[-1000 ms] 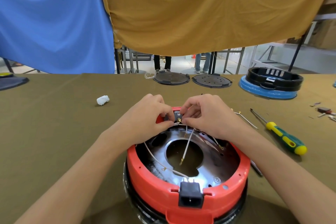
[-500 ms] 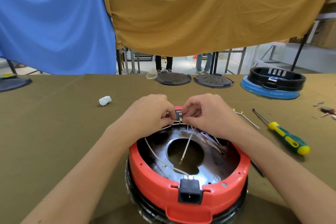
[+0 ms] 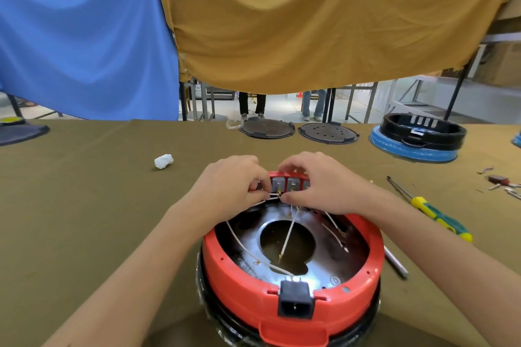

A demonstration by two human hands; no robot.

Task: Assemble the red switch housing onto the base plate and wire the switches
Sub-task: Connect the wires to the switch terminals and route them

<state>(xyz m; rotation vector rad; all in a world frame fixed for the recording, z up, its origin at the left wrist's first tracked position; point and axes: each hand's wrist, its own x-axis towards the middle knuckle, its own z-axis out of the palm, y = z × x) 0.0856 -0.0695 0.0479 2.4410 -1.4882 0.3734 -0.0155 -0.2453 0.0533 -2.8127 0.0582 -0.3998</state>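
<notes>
At lower centre of the frame, your red housing [image 3: 290, 301] rings a metal plate [image 3: 324, 259] strewn with loose white wires [image 3: 287, 236], a black plug socket [image 3: 295, 304] at its near rim. Your left hand [image 3: 228, 186] and right hand [image 3: 318, 183] curl over the far rim, both pinching wire ends at the grey switches [image 3: 284, 184]. No lettering is legible.

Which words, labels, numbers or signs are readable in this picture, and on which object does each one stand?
No text is readable.
Small round stamped mark on the shiny metal base plate inside the red plastic switch housing: too small to read.
White label on the black ring-shaped housing: blurred.
</notes>
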